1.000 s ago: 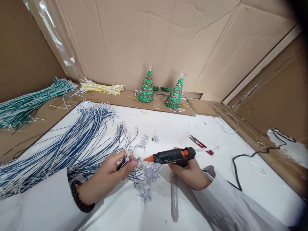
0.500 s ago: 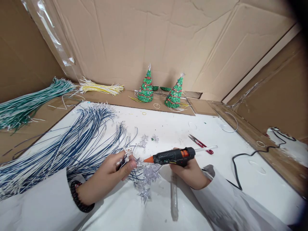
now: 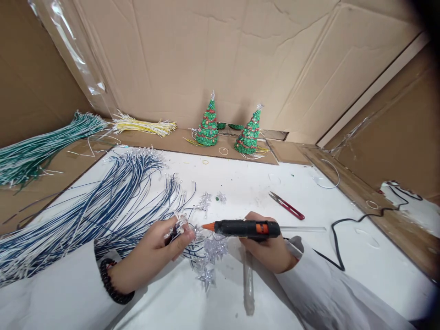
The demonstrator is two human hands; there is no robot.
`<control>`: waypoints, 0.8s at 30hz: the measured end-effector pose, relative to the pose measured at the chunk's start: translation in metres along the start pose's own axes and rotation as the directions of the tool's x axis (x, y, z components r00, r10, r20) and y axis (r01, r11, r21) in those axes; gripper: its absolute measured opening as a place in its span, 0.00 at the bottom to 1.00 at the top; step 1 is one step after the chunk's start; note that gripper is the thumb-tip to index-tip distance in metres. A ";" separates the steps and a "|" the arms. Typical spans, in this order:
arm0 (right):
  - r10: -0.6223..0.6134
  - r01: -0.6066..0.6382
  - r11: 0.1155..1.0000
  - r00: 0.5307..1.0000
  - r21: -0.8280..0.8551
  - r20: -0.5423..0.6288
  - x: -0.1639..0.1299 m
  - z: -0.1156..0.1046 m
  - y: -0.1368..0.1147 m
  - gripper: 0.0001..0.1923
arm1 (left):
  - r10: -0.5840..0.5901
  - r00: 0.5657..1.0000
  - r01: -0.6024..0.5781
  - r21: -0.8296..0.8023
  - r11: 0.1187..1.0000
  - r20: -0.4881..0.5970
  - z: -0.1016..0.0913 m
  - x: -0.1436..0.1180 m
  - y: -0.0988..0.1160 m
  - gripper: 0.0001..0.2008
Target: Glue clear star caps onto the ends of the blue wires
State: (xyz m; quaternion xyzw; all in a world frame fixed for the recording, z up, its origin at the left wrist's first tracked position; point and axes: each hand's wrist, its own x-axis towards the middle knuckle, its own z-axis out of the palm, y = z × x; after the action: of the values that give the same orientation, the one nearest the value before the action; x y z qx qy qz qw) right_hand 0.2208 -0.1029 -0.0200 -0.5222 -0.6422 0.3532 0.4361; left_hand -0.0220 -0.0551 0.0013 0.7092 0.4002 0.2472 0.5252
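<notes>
two hands busy | left hand pinches light, brittle clear star at its wired base | right hand clasps rigid glue gun by grip, near tabletop's front edge

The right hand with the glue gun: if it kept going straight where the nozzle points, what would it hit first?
Probably the clear star pinched in the left hand. The glue gun in the right hand aims its orange tip there, though depth is unclear.

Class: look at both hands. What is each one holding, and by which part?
The right hand holds the glue gun by its handle. The left hand pinches a clear star on a wire's end.
</notes>
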 end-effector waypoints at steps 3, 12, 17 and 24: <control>-0.047 0.040 0.992 0.998 -0.122 -0.051 -0.001 0.001 0.001 0.04 | 0.010 1.000 -0.010 0.006 1.000 -0.003 0.000 0.000 0.000 0.13; 0.007 -0.184 0.910 0.903 -0.372 -0.430 0.015 -0.019 0.015 0.11 | -0.040 0.999 0.040 -0.026 0.999 0.002 0.000 0.001 0.003 0.14; 0.037 -0.246 0.849 0.910 -0.469 -0.412 0.021 -0.032 0.020 0.13 | -0.036 0.999 0.036 -0.012 0.999 0.018 0.000 0.001 0.004 0.15; 0.135 -0.316 0.746 0.933 -0.586 -0.333 0.009 -0.040 0.013 0.20 | -0.004 1.000 0.004 -0.049 0.999 -0.009 0.000 0.002 0.002 0.13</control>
State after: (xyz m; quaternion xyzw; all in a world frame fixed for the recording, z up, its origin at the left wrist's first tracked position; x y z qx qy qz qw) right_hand 0.2618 -0.0917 -0.0159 -0.7550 -0.5890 0.0940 0.2725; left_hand -0.0205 -0.0541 0.0034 0.6941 0.3979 0.2593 0.5410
